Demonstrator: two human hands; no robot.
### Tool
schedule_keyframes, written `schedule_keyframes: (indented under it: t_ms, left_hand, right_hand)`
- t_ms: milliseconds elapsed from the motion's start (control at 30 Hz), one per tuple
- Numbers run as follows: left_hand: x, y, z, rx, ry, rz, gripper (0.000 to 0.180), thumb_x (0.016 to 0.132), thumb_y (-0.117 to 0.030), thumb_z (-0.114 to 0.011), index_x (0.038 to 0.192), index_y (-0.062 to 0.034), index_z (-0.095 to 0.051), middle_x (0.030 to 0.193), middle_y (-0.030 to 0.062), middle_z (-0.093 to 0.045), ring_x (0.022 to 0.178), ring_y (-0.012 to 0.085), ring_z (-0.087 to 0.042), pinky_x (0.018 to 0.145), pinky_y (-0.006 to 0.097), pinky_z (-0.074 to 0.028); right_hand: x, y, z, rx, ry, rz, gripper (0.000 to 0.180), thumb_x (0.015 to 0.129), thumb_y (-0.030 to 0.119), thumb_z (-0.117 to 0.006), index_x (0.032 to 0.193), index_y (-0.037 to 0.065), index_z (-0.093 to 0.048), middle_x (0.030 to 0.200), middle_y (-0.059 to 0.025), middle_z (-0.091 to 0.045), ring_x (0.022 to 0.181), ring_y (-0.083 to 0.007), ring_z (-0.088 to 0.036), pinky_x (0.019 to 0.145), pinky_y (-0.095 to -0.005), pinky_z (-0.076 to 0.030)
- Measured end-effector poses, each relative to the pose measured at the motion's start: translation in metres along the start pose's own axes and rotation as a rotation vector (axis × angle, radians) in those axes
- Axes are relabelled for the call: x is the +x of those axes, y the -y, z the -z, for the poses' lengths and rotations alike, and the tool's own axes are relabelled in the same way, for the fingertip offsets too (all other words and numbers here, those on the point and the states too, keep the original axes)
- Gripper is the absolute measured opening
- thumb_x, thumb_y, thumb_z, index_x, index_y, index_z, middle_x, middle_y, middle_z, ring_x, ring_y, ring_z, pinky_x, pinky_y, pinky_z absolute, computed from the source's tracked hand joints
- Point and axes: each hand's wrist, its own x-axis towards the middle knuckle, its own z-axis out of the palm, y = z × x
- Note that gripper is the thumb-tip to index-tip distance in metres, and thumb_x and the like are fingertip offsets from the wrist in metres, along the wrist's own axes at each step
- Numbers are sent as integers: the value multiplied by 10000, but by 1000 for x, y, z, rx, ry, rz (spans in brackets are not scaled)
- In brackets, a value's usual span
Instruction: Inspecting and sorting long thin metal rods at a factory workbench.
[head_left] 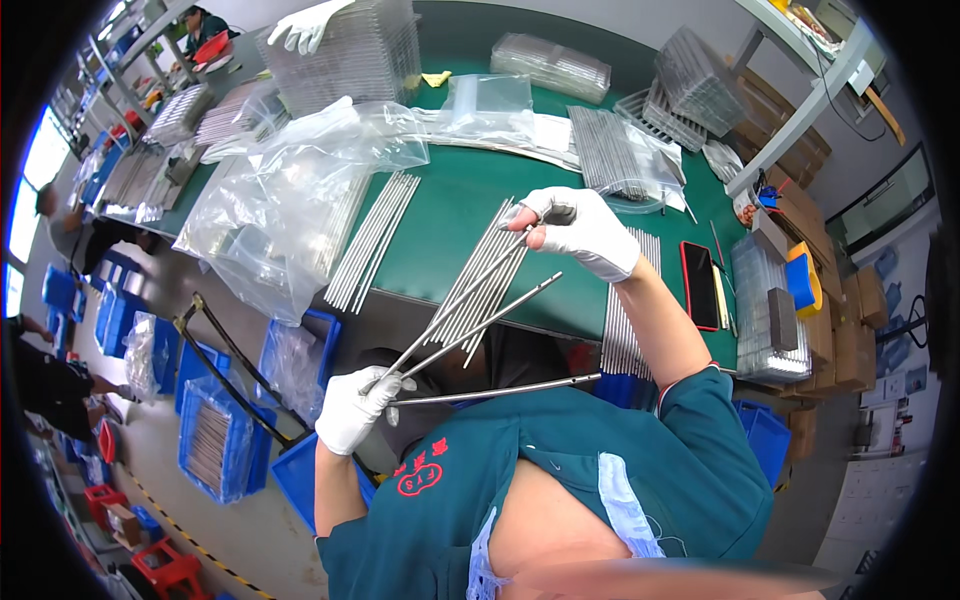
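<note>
Green worktop (455, 180), fanned-out metal rods (515, 303) in front.
Left grip (355, 410) is pinching their lower ends past the worktop's near edge, right grip (590, 235) closed on one's far end. With that splay, a loose left pinch could drop some, I reckon.

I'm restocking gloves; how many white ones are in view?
3: a glove atop the clear tray stack, and one each on the left hand and right hand. More may be hidden.
</note>
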Motion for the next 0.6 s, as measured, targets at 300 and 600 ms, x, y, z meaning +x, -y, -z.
schedule_keyframes:
  t_ms: [300,600]
  left_hand:
    - [2,-7,-3,-110,56,85,284,850,-227,-525,777,30,-620,571,52,-573,423,90,-480,415,211,-332]
    - [36,8,-10,-265,-116,154,260,874,-220,-490,919,15,-590,522,-9,-463,455,50,-385,446,207,-308]
  right_hand:
    - [-1,-3,-2,-46,166,-3,193,725,85,-667,897,8,-625,863,-72,-617,812,-124,-580,742,-245,-461]
    - [14,-31,43,329,-544,351,272,824,229,-594,956,-8,-578,864,-69,-606,806,-122,-566,770,-247,-450]
